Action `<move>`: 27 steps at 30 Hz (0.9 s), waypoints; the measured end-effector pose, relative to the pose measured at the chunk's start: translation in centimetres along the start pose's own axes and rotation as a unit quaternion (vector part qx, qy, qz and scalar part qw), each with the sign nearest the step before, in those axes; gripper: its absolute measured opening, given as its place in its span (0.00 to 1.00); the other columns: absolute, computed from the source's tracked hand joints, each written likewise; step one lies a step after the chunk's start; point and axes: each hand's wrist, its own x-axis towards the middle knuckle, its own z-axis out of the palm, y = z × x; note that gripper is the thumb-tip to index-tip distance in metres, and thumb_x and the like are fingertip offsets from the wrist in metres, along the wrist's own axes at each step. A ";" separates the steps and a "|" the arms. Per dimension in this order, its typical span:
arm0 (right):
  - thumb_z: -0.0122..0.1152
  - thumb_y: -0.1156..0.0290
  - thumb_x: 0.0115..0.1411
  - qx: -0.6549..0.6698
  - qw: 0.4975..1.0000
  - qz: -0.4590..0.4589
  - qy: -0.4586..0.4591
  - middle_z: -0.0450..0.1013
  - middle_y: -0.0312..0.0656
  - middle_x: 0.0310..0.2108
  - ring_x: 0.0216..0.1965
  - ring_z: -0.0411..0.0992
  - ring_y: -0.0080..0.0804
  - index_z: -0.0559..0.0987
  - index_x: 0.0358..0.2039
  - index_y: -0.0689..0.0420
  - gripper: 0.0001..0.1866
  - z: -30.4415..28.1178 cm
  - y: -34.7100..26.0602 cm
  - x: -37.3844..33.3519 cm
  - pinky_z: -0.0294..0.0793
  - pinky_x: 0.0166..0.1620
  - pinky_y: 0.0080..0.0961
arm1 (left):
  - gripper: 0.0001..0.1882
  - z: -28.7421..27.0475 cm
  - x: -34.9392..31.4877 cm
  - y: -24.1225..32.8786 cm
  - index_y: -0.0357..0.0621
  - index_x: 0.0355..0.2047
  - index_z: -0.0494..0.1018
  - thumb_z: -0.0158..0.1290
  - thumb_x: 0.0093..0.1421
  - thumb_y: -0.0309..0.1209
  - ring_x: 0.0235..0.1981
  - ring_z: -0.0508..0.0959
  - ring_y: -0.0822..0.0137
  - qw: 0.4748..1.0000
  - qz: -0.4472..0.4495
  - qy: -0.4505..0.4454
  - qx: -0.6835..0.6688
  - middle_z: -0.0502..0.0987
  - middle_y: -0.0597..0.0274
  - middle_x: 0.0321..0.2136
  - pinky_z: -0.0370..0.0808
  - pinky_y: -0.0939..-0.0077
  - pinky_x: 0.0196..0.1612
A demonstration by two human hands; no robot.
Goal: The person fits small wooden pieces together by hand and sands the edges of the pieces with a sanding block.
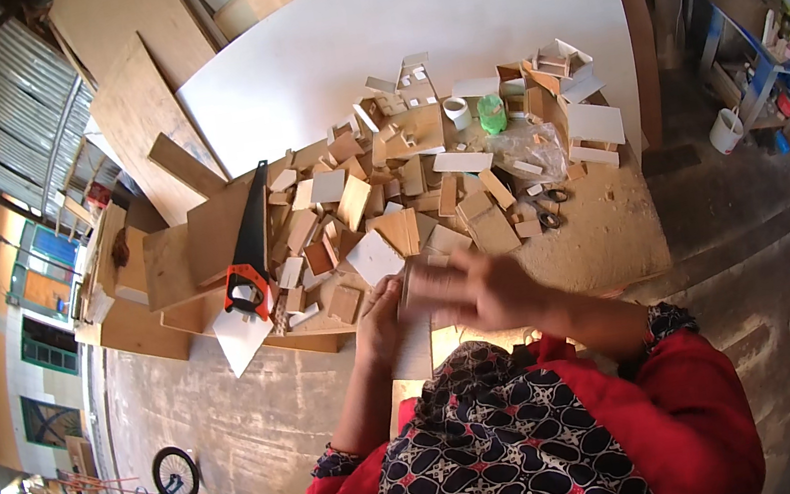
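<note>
My left hand (381,322) is closed on the edge of a flat, pale wooden piece (413,347) held in front of my body at the near side of the worktable. My right hand (494,292) reaches across from the right, its fingers over the upper part of that piece. Motion smears those fingers, so whether they hold anything is hidden. Just beyond both hands lie a white-faced wooden offcut (375,257) and many small wood blocks (400,230) in a loose heap.
A handsaw (251,242) with an orange handle lies left of the heap. Scissors (548,207) rest on the dusty tabletop (607,242) at right. Behind the heap stand a white cup (457,114), a green container (492,115) and a small wooden model (416,108). A large white panel (444,18) leans beyond.
</note>
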 end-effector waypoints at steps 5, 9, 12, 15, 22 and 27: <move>0.64 0.52 0.54 0.059 0.994 -0.023 -0.088 0.68 0.49 0.34 0.31 0.74 0.45 0.73 0.57 0.38 0.29 1.7 -2.1 -1.7 0.77 0.33 0.35 | 0.10 -0.7 -1.2 0.7 0.38 0.44 0.70 0.43 0.68 0.30 0.41 0.73 0.72 1.000 0.000 0.003 0.022 0.74 0.65 0.37 0.69 0.78 0.47; 0.64 0.54 0.54 0.000 0.996 0.086 0.020 0.69 0.48 0.33 0.27 0.73 0.44 0.73 0.58 0.43 0.30 1.7 -0.4 0.1 0.75 0.30 0.38 | 0.13 -0.3 -1.1 0.0 0.38 0.48 0.68 0.42 0.68 0.30 0.45 0.74 0.68 0.999 -0.017 0.000 -0.036 0.74 0.62 0.41 0.70 0.73 0.52; 0.64 0.52 0.55 0.143 0.986 -0.011 -0.089 0.68 0.50 0.33 0.29 0.74 0.49 0.72 0.59 0.41 0.30 3.0 -4.0 -1.7 0.76 0.31 0.39 | 0.13 -3.0 -1.0 -0.2 0.40 0.49 0.68 0.41 0.69 0.31 0.43 0.76 0.66 0.992 -0.046 -0.032 -0.111 0.74 0.60 0.42 0.73 0.73 0.48; 0.63 0.56 0.57 0.113 0.990 0.042 -0.068 0.69 0.49 0.33 0.31 0.75 0.45 0.72 0.59 0.41 0.28 2.9 -3.2 -0.3 0.77 0.35 0.38 | 0.16 -7.8 -0.4 -2.8 0.40 0.51 0.68 0.42 0.68 0.36 0.43 0.76 0.65 0.987 -0.107 0.040 -0.115 0.74 0.59 0.41 0.74 0.70 0.47; 0.64 0.60 0.57 0.200 0.979 0.015 -0.025 0.72 0.46 0.36 0.36 0.74 0.44 0.66 0.63 0.45 0.33 4.5 -5.1 -0.5 0.76 0.37 0.35 | 0.21 -4.7 -1.4 -1.4 0.37 0.40 0.72 0.43 0.67 0.44 0.24 0.78 0.59 0.929 -0.116 -0.136 -0.323 0.77 0.51 0.27 0.79 0.69 0.25; 0.63 0.57 0.55 0.102 0.983 0.093 0.123 0.74 0.52 0.45 0.34 0.75 0.46 0.70 0.60 0.45 0.31 4.7 0.2 1.2 0.78 0.37 0.37 | 0.16 -2.8 -1.7 -2.6 0.42 0.38 0.70 0.42 0.68 0.43 0.18 0.72 0.69 0.930 -0.187 -0.092 -0.304 0.72 0.62 0.23 0.72 0.76 0.19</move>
